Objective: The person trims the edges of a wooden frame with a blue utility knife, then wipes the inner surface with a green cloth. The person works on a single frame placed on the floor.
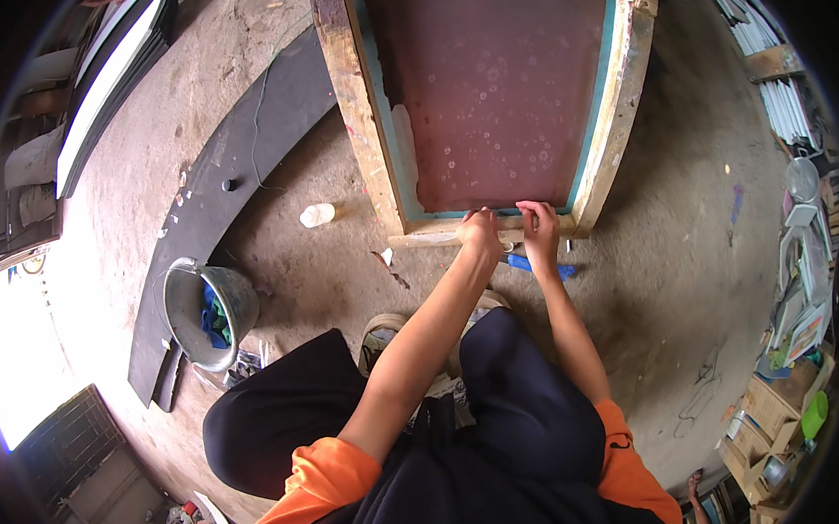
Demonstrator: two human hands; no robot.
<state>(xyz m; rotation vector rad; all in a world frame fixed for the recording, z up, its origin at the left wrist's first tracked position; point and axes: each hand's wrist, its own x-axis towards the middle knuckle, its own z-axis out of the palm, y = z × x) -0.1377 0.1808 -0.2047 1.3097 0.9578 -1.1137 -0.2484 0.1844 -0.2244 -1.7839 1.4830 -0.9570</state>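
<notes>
A wooden frame (369, 133) stretched with reddish-brown mesh (488, 96) lies in front of me, teal strips running along its inner edges. Both my hands are at its near bar. My left hand (480, 231) is closed over the bar, left of its middle, and whatever its fingers grip is hidden. Just to the right, my right hand (540, 230) bends its fingers inward at the teal edge; the fingertips look pinched together on something too small to name. Beneath my right wrist, a blue-handled tool (543, 266) lies partly hidden by the hand.
On the left stand a metal bucket (240, 306) with blue and green cloth inside and a small whitish bottle (317, 215). A long dark sheet (212, 192) lies beside them. Wooden shelving (758, 441) and stacked items line the right side. Parts of other people show at the edges.
</notes>
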